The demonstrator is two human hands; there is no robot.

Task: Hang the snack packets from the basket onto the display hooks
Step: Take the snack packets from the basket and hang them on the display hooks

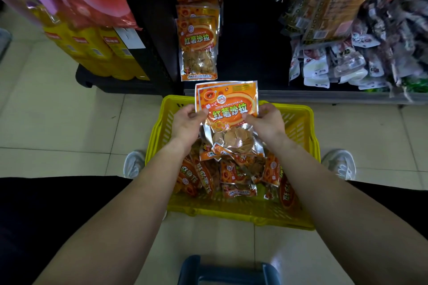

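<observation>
Head view: hands [185, 120] [266, 122] pinch orange snack packet [228, 102], chips behind clear window.

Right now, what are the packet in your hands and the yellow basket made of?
The packet looks like thin plastic film. It is glossy, with silvery foil-like edges that glint and crinkle, and a clear window shows the chips. The basket is probably hard plastic. It is yellow all over and slightly shiny, with moulded slots in its walls.

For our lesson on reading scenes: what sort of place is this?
Probably a shop aisle: orange snack packets hang in a column on a rack, other bagged goods hang beside them, and a yellow basket of more packets sits on the floor.
</observation>
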